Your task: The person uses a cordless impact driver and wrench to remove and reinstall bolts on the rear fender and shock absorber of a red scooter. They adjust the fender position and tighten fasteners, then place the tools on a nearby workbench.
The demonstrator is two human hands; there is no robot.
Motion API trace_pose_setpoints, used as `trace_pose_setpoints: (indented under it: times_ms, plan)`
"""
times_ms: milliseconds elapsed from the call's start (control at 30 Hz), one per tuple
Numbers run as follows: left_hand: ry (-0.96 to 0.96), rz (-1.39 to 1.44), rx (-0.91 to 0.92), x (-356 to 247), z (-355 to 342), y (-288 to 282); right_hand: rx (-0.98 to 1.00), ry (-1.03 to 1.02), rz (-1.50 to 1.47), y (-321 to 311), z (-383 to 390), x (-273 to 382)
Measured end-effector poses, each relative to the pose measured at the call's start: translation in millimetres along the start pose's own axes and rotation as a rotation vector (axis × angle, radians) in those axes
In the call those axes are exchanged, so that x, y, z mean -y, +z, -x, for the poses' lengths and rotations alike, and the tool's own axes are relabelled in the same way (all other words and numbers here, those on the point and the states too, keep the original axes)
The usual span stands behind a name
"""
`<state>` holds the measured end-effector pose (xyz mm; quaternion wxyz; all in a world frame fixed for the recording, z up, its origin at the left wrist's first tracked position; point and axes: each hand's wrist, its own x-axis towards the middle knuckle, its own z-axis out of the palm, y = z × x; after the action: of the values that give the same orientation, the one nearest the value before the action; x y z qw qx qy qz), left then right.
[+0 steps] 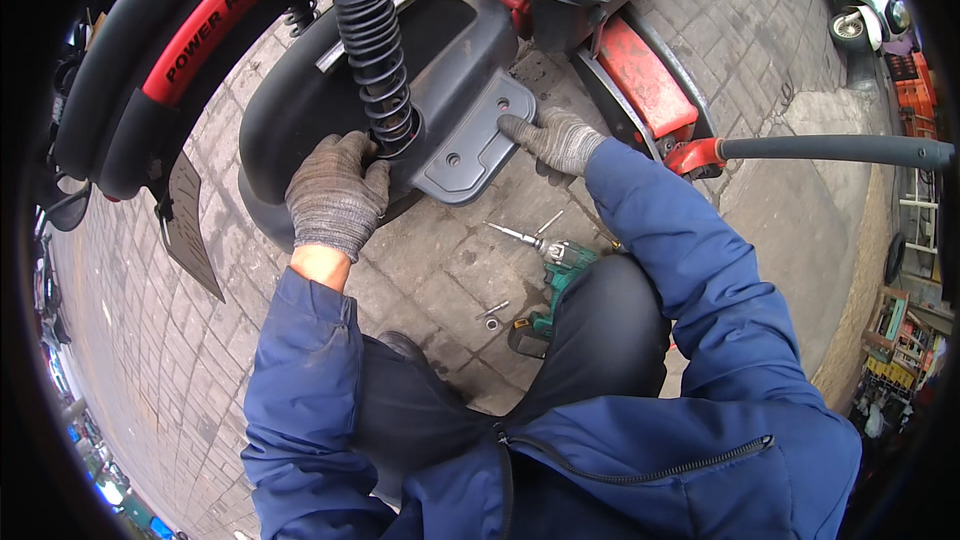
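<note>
A large black plastic wheel cover (270, 105) sits at the rear of a red-and-black scooter, with a stepped grey side plate (470, 155) that has two bolt holes. My left hand (338, 195), in a grey knit glove, is closed at the cover beside the foot of a black coil-spring shock absorber (375, 65); its fingertips are partly hidden. My right hand (556, 138), gloved too, grips the outer corner of the side plate with one digit on top and the others out of sight beneath it.
A green cordless drill (560, 265) lies on the paving by my knee, its bit pointing left. Near it are a small socket (492, 322) and a thin rod (550, 222). A black-gripped bar (840, 148) juts out rightward. The licence plate (188, 220) hangs at left.
</note>
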<state>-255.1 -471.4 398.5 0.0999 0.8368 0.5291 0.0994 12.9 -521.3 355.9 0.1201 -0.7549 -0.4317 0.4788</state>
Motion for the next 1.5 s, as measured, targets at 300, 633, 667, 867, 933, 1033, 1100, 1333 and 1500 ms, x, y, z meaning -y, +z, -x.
trace_pose_setpoints:
  times_ms: [300, 633, 667, 867, 933, 1033, 1100, 1333, 1500]
  plan:
    - [-0.070, -0.017, -0.047, -9.0, 6.4, -2.0, -0.342, -0.182, 0.333, -45.3, -6.4, 16.4]
    - [-0.093, -0.052, -0.075, -13.9, 11.6, -4.0, -0.624, -0.528, 0.237, -19.2, -59.6, 59.3]
    - [-0.090, -0.062, -0.075, -13.1, 11.0, -3.0, -0.656, -0.543, 0.175, -15.2, -62.9, 58.3]
    - [-0.083, 0.013, -0.103, -11.5, 9.0, 0.2, -0.800, -0.652, 0.128, -8.7, -79.4, 49.5]
    - [-0.102, 0.002, -0.111, -12.7, 9.3, -0.1, -0.808, -0.453, -0.091, -12.5, -82.6, 50.3]
    - [-0.127, 0.012, -0.123, -14.1, 10.1, 0.4, -0.830, -0.438, -0.093, -20.0, -86.4, 56.0]
    - [-0.117, 0.034, -0.150, -13.5, 11.0, 1.7, -0.778, -0.415, -0.088, -22.7, -86.8, 58.1]
    - [-0.070, -0.020, -0.237, -13.5, 13.3, 13.4, -0.762, -0.500, 0.069, -27.7, -88.8, 52.4]
    - [-0.085, 0.005, -0.213, -16.7, 10.2, 13.5, -0.760, -0.446, 0.269, -31.9, -74.5, 59.5]
